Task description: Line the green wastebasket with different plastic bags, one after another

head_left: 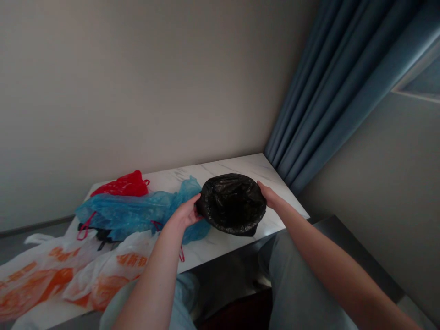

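Note:
A black plastic bag (pixel 232 201) is stretched wide at its mouth, which faces me, above the front part of a white marbled tabletop (pixel 202 256). My left hand (pixel 187 213) grips its rim on the left side. On the opposite side, my right hand (pixel 267 195) holds the rim with closed fingers. The inside of the bag is dark, and I cannot make out its bottom. Just behind and beside my left hand lies a crumpled blue translucent bag (pixel 134 211) with pink ties.
A red bag (pixel 122 184) lies at the back left. White bags with orange print (pixel 44 270) cover the left front. Black material (pixel 103 234) shows under the blue bag. A wall (pixel 154 91) stands behind, and a blue curtain (pixel 330 87) hangs at right.

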Demonstrator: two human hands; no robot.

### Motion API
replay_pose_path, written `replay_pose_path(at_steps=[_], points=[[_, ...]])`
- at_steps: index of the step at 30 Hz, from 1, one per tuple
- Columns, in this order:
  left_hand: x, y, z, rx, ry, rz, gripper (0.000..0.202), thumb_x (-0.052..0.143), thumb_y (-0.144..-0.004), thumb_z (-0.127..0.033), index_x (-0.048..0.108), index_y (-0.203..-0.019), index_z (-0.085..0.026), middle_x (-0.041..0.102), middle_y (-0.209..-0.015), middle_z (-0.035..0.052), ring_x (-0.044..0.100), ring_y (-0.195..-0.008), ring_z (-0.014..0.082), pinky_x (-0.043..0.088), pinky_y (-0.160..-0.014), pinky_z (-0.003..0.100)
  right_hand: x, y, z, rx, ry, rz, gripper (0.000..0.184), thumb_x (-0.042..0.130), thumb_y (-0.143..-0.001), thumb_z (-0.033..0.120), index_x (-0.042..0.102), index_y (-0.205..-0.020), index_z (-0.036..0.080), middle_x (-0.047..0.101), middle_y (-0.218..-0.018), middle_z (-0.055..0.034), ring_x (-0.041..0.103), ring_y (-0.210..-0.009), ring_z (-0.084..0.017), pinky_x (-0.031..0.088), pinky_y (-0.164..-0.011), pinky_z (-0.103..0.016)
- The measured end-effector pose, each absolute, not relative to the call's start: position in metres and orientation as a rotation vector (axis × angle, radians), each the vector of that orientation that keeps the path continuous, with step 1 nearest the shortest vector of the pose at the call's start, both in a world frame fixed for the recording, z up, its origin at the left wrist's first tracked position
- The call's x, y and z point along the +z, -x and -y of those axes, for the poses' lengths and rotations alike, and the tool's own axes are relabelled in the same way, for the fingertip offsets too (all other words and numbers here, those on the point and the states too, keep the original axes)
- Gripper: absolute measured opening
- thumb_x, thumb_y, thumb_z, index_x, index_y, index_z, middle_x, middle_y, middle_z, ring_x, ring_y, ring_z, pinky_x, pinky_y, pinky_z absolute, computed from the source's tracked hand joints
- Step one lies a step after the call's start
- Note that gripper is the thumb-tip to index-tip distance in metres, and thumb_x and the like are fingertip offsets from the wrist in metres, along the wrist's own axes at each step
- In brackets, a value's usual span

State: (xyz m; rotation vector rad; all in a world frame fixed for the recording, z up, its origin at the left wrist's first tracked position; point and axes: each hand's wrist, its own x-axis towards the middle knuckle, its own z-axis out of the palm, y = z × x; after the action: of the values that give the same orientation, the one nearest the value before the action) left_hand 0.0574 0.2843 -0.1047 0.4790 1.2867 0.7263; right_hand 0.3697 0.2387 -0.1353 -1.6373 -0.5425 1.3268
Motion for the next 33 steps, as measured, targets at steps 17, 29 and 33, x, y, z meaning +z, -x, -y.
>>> replay_pose_path(at_steps=[17,29,33], points=[[-0.107,-0.054,-0.284,0.635,-0.515,-1.306,0.007,0.066,-0.081,-0.008,0.066,-0.080,-0.015,0.069,-0.070,0.0080,0.064,-0.060,0.0176,0.053,-0.057,0.027,-0.125,-0.371,-0.243,1.168,1.538,0.405,0.015,0.061,-0.086,0.023,0.067,-0.076,0.014,0.072,-0.071,-0.0059,0.066,-0.063,-0.017,0.057,-0.067,-0.029],[-0.109,-0.056,-0.286,0.754,-0.665,-1.336,0.009,0.077,-0.069,-0.009,0.069,-0.072,-0.013,0.068,-0.065,0.0050,0.058,-0.054,0.0141,0.042,-0.053,0.024,-0.119,-0.376,-0.245,0.776,1.652,0.633,0.022,0.064,-0.067,0.013,0.061,-0.088,0.019,0.060,-0.064,0.0027,0.057,-0.059,-0.015,0.046,-0.058,-0.026],[-0.107,-0.060,-0.285,0.809,-0.703,-1.317,0.018,0.080,-0.064,-0.012,0.072,-0.080,-0.014,0.070,-0.068,0.0035,0.059,-0.055,0.0137,0.040,-0.053,0.023,-0.117,-0.378,-0.243,0.472,1.768,0.906,0.015,0.062,-0.067,0.020,0.063,-0.082,0.019,0.065,-0.072,-0.0017,0.058,-0.068,-0.018,0.044,-0.066,-0.028]])
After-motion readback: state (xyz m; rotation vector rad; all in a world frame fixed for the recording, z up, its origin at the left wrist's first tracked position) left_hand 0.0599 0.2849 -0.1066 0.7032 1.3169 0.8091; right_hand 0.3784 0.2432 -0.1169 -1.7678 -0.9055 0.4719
